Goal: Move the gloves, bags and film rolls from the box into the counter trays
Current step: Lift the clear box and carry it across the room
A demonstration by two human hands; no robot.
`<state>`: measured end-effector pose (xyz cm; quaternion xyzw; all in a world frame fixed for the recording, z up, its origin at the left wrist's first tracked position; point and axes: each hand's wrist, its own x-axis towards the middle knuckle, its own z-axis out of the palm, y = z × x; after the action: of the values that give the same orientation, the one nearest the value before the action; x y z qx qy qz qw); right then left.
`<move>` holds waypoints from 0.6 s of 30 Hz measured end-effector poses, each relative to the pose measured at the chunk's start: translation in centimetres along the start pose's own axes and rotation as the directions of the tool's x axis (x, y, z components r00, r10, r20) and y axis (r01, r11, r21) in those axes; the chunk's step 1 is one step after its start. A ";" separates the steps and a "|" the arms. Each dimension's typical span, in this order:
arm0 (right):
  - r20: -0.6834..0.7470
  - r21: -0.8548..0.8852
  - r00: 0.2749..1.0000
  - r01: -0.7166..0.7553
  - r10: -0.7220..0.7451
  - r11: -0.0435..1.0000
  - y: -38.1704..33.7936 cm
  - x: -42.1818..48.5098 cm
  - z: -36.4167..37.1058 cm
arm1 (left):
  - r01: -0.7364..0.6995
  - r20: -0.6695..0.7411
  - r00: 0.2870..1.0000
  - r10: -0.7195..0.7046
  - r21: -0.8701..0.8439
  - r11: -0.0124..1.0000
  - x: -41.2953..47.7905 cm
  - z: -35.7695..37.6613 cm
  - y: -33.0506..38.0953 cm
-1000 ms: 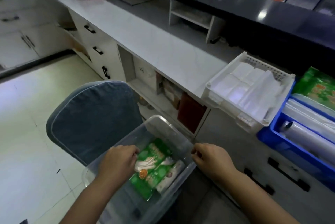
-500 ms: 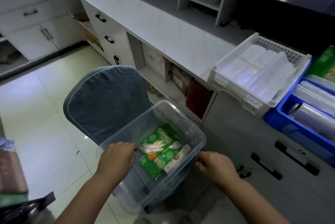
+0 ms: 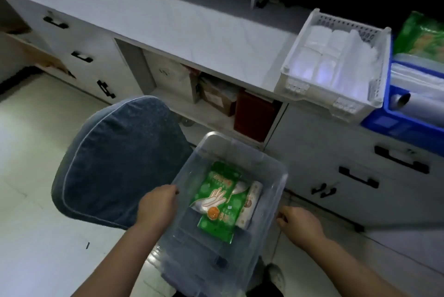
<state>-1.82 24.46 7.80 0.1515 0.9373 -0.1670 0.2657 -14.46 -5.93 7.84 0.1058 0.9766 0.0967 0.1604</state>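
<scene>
White counter (image 3: 192, 32) runs across the head view above drawers and open shelves, and at its right end it carries a white slotted tray (image 3: 324, 102) of pale folded bags (image 3: 336, 56). Just beside that tray is a blue tray (image 3: 394, 126) holding a film roll (image 3: 413, 104) and a green packet (image 3: 422, 37). Below, next to a blue padded chair (image 3: 120, 159), sits the clear box (image 3: 240, 145).

The left hand (image 3: 158, 208) grips the box's left rim, fingers curled over the edge. The right hand (image 3: 300, 222) is at the right wall with its fingers curled; whether it actually clasps the rim or only touches it cannot be told.

Two things lie on the box floor, touching side by side: a flat green glove pack (image 3: 218, 200) and a slim pale wrapped roll (image 3: 249, 205) along its right edge.

The glove pack looks light and soft, and its glossy wrapper is probably slippery. A pinch across its width, thumb on top and fingers slid beneath, should hold better than nipping a corner. The roll seems light and firmer but could turn away, so it is best wrapped round the middle.

The box is stiff and nearly empty, so it may tip if lifted by one side.
</scene>
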 end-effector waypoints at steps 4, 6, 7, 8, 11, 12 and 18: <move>0.089 0.244 0.953 -0.301 0.288 0.922 -3.4 1.3 5.3 | -0.119 0.113 0.987 0.114 0.047 0.992 4.6 1.3 -3.5; 0.120 0.397 0.900 -0.431 0.420 0.810 -4.8 1.6 7.3 | -0.152 0.151 0.978 0.143 0.048 0.987 6.0 1.9 -4.7; 0.116 0.440 0.872 -0.474 0.475 0.763 -5.3 1.7 8.0 | -0.159 0.171 0.974 0.150 0.038 0.987 6.6 2.2 -5.2; 0.102 0.452 0.848 -0.506 0.521 0.734 -5.8 1.8 8.6 | -0.163 0.195 0.968 0.156 0.022 0.986 7.3 2.5 -5.6; 0.023 0.426 0.775 -0.579 0.631 0.695 -6.2 2.1 10.0 | -0.176 0.278 0.945 0.174 -0.019 0.984 8.8 3.4 -6.4; 0.018 0.420 0.756 -0.600 0.654 0.681 -6.2 2.2 10.4 | -0.180 0.294 0.939 0.180 -0.026 0.983 9.2 3.7 -6.5; 0.159 0.636 0.731 -0.590 0.663 0.498 -6.3 3.2 12.6 | -0.165 0.351 0.919 0.180 -0.073 0.984 11.4 4.9 -6.8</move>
<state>-1.17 14.42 -2.63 0.5716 0.7109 -0.3640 0.1881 -24.55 -8.97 -1.58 0.2037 0.9160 0.1103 0.3275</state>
